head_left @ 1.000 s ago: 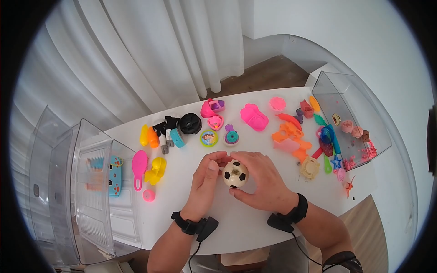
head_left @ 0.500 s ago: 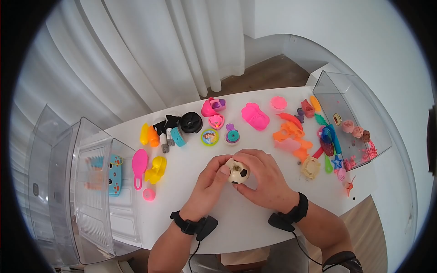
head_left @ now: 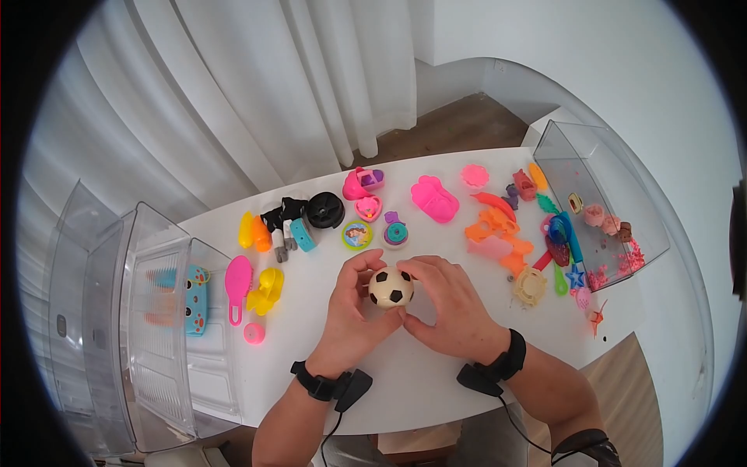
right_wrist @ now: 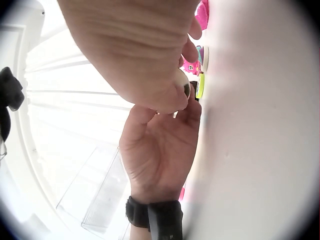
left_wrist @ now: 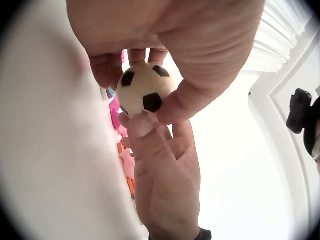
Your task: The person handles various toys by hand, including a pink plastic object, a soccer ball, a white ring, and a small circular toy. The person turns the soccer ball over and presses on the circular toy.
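Observation:
A small cream toy soccer ball point(head_left: 391, 288) with black patches is held between both hands, above the table's near middle. My left hand point(head_left: 352, 311) grips its left side, and my right hand point(head_left: 455, 307) curls round the right side. In the left wrist view the ball point(left_wrist: 145, 92) shows clearly, with the thumbs of both hands meeting at its lower edge. Only a sliver of the ball point(right_wrist: 184, 82) shows in the right wrist view, the rest hidden behind my right hand point(right_wrist: 140, 60).
Beyond the hands on the white table point(head_left: 311, 389) lie a teal-and-white round toy point(head_left: 395, 233), a picture disc point(head_left: 357, 235) and a black wheel-like piece point(head_left: 325, 210). Orange and pink toys point(head_left: 498, 233) spread to the right. Clear bins point(head_left: 187, 342) stand left, another bin point(head_left: 646, 218) right.
The ball has been turned in the fingers: its worn spot, seen earlier on top, is out of sight, and black patches face up. It has shifted slightly left.

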Demonstrator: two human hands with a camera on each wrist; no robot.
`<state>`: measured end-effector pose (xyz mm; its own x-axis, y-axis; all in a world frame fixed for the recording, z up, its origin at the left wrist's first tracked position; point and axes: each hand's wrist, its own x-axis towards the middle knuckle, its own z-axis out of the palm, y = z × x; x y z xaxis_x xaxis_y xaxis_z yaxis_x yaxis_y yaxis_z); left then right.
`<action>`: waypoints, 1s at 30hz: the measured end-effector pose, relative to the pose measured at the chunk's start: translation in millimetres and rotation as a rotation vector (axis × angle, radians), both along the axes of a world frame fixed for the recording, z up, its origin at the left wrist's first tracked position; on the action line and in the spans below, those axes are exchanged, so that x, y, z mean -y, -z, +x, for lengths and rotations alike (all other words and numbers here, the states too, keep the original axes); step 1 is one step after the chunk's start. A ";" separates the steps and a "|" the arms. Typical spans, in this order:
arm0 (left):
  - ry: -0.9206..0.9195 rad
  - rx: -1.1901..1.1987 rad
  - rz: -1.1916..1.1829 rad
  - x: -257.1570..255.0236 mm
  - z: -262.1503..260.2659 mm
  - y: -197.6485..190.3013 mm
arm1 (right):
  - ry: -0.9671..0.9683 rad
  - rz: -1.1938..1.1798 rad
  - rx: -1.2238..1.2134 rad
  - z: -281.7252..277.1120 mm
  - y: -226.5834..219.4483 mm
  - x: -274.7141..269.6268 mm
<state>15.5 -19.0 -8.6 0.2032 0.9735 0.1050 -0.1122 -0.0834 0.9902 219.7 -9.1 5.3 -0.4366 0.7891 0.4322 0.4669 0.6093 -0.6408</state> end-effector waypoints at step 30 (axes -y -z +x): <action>-0.024 -0.354 0.121 4.1 -0.2 -9.6 | -0.004 -0.006 0.035 -2.6 1.0 0.4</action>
